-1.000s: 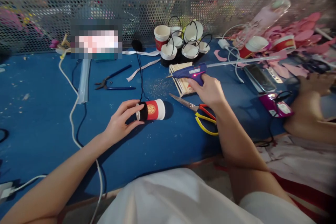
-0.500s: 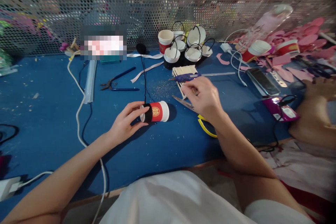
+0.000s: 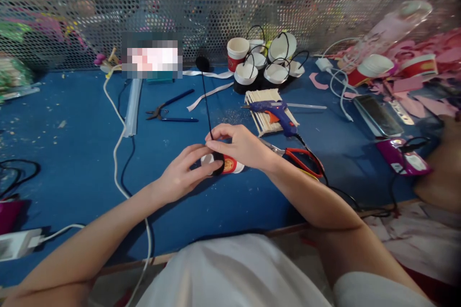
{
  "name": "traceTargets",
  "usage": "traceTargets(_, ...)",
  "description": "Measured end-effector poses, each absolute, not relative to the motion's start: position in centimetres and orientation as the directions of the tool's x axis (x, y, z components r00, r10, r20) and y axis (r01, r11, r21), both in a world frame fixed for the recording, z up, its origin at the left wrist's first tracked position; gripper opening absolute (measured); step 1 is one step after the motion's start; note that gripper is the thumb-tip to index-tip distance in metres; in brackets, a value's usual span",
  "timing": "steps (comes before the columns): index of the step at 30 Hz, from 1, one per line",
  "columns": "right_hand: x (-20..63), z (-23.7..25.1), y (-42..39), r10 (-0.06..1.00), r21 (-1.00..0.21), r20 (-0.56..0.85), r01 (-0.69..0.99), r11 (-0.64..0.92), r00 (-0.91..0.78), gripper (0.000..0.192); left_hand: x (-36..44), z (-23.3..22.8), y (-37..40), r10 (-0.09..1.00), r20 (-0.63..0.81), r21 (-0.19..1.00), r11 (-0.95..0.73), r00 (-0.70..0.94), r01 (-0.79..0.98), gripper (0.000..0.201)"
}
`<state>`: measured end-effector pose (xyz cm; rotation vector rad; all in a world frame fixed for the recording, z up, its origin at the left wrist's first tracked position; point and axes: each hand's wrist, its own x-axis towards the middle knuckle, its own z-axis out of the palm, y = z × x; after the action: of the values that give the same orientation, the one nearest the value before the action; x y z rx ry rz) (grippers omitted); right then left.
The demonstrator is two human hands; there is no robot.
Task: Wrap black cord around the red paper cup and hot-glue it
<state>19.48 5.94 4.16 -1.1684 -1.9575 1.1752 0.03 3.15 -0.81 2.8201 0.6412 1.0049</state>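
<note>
A small red and white paper cup (image 3: 230, 165) lies on its side on the blue table (image 3: 65, 153), with a black band around its mouth end. My left hand (image 3: 182, 172) grips the cup at its rim end. My right hand (image 3: 239, 144) rests over the cup and pinches a thin black cord (image 3: 206, 100) that runs up to a black spool (image 3: 202, 63) at the back. The blue glue gun (image 3: 275, 110) lies on a bundle of wooden sticks (image 3: 266, 116), just beyond my right hand.
Red-handled scissors (image 3: 298, 156) lie right of the cup. Pliers (image 3: 169, 111) and clear glue sticks (image 3: 132, 105) lie at left. Several finished cups with black handles (image 3: 266, 64) stand at the back by the mesh screen. A phone (image 3: 376, 115), cables and pink cutouts crowd the right.
My right hand put the glue gun down on the sticks and came back to the cup, where it now pinches the black cord. My left hand stayed on the cup.
</note>
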Motion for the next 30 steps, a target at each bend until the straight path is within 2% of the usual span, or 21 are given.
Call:
traceTargets(3, 19.8, 4.4, 5.9, 0.904, -0.916, 0.064, 0.336, 0.222, -0.423, 0.019, -0.1, -0.8, 3.1, 0.473, 0.566, 0.299, -0.881, 0.675, 0.367, 0.044)
traceTargets(5, 20.1, 4.5, 6.0, 0.919, -0.92, 0.099, 0.318, 0.231, -0.381, 0.019, -0.1, -0.9, 3.2, 0.606, 0.517, 0.481, -0.79, 0.604, 0.379, 0.053)
traceTargets(8, 20.5, 4.6, 6.4, 0.943, -0.907, 0.171, 0.328, 0.265, -0.287, 0.022, -0.2, -1.0, 3.4, 0.796, 0.365, 0.784, -0.542, 0.483, 0.301, 0.058)
traceTargets(11, 20.9, 4.7, 6.8, 0.954, -0.891, 0.221, 0.356, 0.281, -0.202, 0.026, -0.1, -1.0, 3.6, 0.869, 0.227, 0.926, -0.333, 0.44, 0.179, 0.051)
traceTargets(15, 21.0, 4.6, 7.0, 0.951, -0.87, 0.252, 0.388, 0.304, -0.18, 0.027, -0.1, -0.9, 3.7, 0.884, 0.141, 0.967, -0.221, 0.447, 0.131, 0.05)
traceTargets(20, 20.7, 4.5, 6.8, 0.943, -0.848, 0.274, 0.416, 0.329, -0.188, 0.028, -0.1, -0.9, 3.5, 0.866, 0.148, 0.955, -0.25, 0.478, 0.158, 0.049)
traceTargets(26, 20.1, 4.8, 6.6, 0.93, -0.821, 0.303, 0.438, 0.366, -0.21, 0.029, 0.0, -0.7, 3.3, 0.868, 0.069, 0.944, -0.216, 0.491, 0.25, 0.05)
traceTargets(30, 19.8, 5.0, 6.8, 0.926, -0.801, 0.305, 0.467, 0.375, -0.221, 0.03, 0.1, -0.7, 3.1, 0.852, 0.108, 0.932, -0.265, 0.512, 0.246, 0.051)
